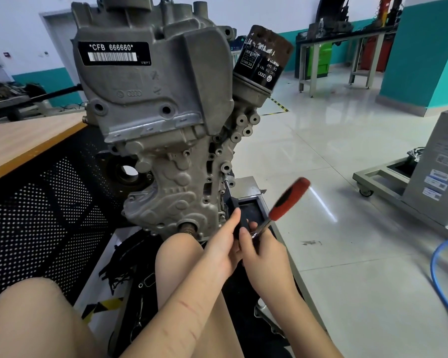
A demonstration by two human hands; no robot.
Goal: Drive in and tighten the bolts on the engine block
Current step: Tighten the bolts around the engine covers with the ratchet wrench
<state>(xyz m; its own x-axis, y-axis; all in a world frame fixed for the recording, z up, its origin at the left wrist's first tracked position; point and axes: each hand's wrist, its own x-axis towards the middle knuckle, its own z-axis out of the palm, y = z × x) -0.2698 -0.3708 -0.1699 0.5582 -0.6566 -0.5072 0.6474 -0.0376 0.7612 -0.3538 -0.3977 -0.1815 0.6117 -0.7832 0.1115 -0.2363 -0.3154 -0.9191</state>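
While the engine block [163, 130] stands upright beside the wooden tabletop [23, 143], both hands work low: left hand [224, 245] fingers grip the ratchet [282, 208] extension, right hand [265, 257] curls around its head.

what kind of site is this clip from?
Probably an automotive training workshop. An engine block stands upright on a stand, metal workbenches line the teal-banded wall, and both hands work a red-handled ratchet at the block.

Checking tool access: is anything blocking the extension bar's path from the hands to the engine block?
Nothing visible: the extension bar runs clear from both hands, left hand and right hand, up to the engine block.
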